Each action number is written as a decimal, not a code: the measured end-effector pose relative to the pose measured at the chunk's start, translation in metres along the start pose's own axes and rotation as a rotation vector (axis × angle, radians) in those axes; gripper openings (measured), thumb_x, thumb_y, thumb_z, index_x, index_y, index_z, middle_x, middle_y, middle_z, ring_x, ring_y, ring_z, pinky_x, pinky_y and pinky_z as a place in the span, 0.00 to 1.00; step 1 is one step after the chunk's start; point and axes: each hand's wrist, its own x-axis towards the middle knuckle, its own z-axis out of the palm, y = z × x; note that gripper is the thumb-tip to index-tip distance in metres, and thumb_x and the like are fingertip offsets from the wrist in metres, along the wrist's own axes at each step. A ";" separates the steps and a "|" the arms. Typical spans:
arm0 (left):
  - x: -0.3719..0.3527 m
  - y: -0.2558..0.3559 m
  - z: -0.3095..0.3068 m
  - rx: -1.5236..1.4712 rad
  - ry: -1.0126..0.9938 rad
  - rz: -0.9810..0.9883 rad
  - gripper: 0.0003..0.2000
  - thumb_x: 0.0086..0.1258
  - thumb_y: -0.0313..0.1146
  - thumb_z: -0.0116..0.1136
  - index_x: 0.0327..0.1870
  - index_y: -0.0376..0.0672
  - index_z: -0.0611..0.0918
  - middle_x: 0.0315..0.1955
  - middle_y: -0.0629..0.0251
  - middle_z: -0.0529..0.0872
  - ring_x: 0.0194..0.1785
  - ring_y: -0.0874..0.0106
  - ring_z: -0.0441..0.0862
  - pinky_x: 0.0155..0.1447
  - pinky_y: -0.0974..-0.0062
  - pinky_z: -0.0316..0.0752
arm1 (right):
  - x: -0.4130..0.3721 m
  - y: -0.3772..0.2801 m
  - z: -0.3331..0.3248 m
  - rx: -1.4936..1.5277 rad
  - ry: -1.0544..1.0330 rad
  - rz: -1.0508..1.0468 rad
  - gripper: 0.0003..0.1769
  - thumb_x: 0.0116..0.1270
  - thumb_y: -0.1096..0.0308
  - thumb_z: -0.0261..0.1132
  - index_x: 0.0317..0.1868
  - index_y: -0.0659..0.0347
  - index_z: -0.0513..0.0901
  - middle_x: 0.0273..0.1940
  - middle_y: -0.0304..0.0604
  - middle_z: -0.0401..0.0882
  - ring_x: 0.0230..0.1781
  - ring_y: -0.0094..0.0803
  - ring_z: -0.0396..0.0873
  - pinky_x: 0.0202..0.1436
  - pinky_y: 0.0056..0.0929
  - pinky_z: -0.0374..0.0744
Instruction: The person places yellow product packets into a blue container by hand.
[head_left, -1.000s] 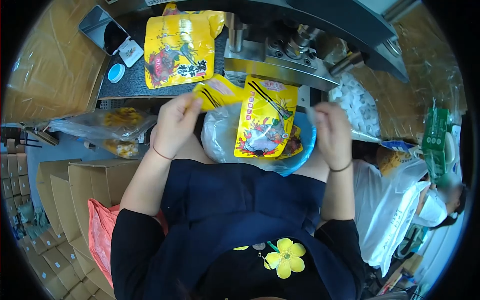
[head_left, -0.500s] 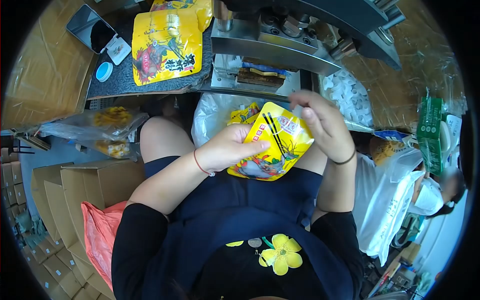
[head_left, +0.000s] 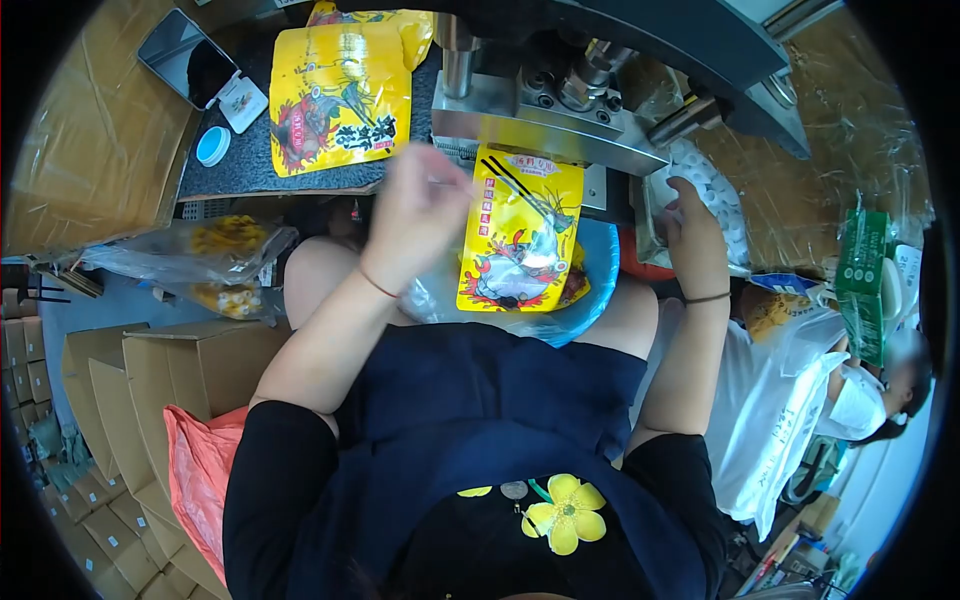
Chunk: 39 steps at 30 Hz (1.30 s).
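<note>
A yellow printed food pouch (head_left: 520, 240) hangs upright at the metal press (head_left: 550, 130), its top edge tucked under the press's lower bar. My left hand (head_left: 420, 205) is at the pouch's left side, its fingers smeared by motion. Over on the right, my right hand (head_left: 690, 235) reaches to the tray of small white plastic pieces (head_left: 715, 195), fingers apart at its near side. Behind the pouch, a blue-rimmed bag (head_left: 600, 285) with more yellow packaging sits between my knees.
Yellow pouches (head_left: 340, 100) lie stacked on the dark worktop at left, near a round blue-lidded tub (head_left: 212, 146) and an open mirror case (head_left: 185, 60). Cardboard boxes (head_left: 190, 370) stand lower left. A green box (head_left: 860, 285) and a person (head_left: 860, 400) are at far right.
The pouch has gone from my left hand over my lap up to the press. My left hand has moved up, and my right hand has shifted right to the tray.
</note>
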 end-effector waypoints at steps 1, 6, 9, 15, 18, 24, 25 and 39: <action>0.008 0.002 -0.015 -0.146 0.150 0.045 0.18 0.75 0.29 0.64 0.58 0.38 0.70 0.51 0.56 0.82 0.53 0.68 0.83 0.59 0.68 0.78 | -0.002 0.004 0.001 -0.023 0.089 -0.046 0.17 0.68 0.72 0.67 0.57 0.59 0.82 0.48 0.57 0.85 0.45 0.54 0.85 0.49 0.45 0.81; 0.003 -0.009 -0.079 1.245 0.050 0.483 0.28 0.73 0.37 0.62 0.70 0.32 0.72 0.66 0.36 0.74 0.70 0.40 0.71 0.75 0.51 0.62 | -0.018 -0.006 -0.018 0.100 0.269 -0.009 0.15 0.73 0.68 0.66 0.56 0.66 0.82 0.47 0.57 0.85 0.43 0.51 0.85 0.49 0.41 0.81; -0.019 -0.009 -0.088 1.003 -0.063 0.406 0.19 0.78 0.35 0.59 0.64 0.36 0.79 0.60 0.48 0.83 0.65 0.55 0.80 0.68 0.61 0.73 | -0.026 -0.015 -0.021 0.132 0.357 -0.097 0.14 0.79 0.63 0.59 0.53 0.66 0.81 0.46 0.56 0.85 0.46 0.51 0.84 0.52 0.41 0.79; -0.040 0.014 -0.045 0.044 -0.078 -0.019 0.11 0.79 0.32 0.61 0.49 0.32 0.86 0.38 0.65 0.90 0.40 0.80 0.83 0.48 0.79 0.79 | -0.026 -0.079 0.003 0.389 0.051 -0.438 0.08 0.74 0.68 0.63 0.44 0.64 0.83 0.40 0.51 0.84 0.41 0.52 0.82 0.46 0.42 0.80; -0.040 0.023 -0.021 0.232 -0.277 0.009 0.10 0.76 0.32 0.65 0.47 0.33 0.86 0.37 0.67 0.90 0.37 0.81 0.83 0.43 0.80 0.78 | -0.027 -0.108 0.000 0.677 0.070 -0.403 0.06 0.69 0.70 0.68 0.42 0.64 0.84 0.36 0.50 0.83 0.37 0.48 0.82 0.44 0.40 0.80; -0.056 0.047 0.024 -0.560 -0.529 -0.536 0.16 0.81 0.37 0.59 0.56 0.31 0.82 0.47 0.63 0.89 0.44 0.76 0.87 0.51 0.77 0.83 | -0.016 -0.113 -0.007 0.595 0.065 -0.508 0.07 0.71 0.68 0.67 0.40 0.64 0.84 0.34 0.49 0.83 0.36 0.48 0.81 0.44 0.40 0.79; -0.057 0.042 0.029 -0.584 -0.560 -0.450 0.16 0.81 0.38 0.59 0.56 0.32 0.83 0.47 0.63 0.90 0.44 0.77 0.87 0.51 0.76 0.83 | -0.012 -0.103 -0.012 0.484 0.046 -0.582 0.08 0.73 0.68 0.65 0.40 0.64 0.84 0.34 0.49 0.83 0.36 0.49 0.81 0.44 0.40 0.78; -0.059 0.040 0.053 -0.662 -0.676 -0.548 0.15 0.77 0.35 0.63 0.57 0.33 0.84 0.48 0.61 0.91 0.49 0.77 0.87 0.57 0.75 0.81 | -0.016 -0.080 -0.023 0.476 -0.223 -0.467 0.08 0.73 0.67 0.65 0.43 0.64 0.84 0.36 0.51 0.84 0.40 0.49 0.83 0.47 0.40 0.80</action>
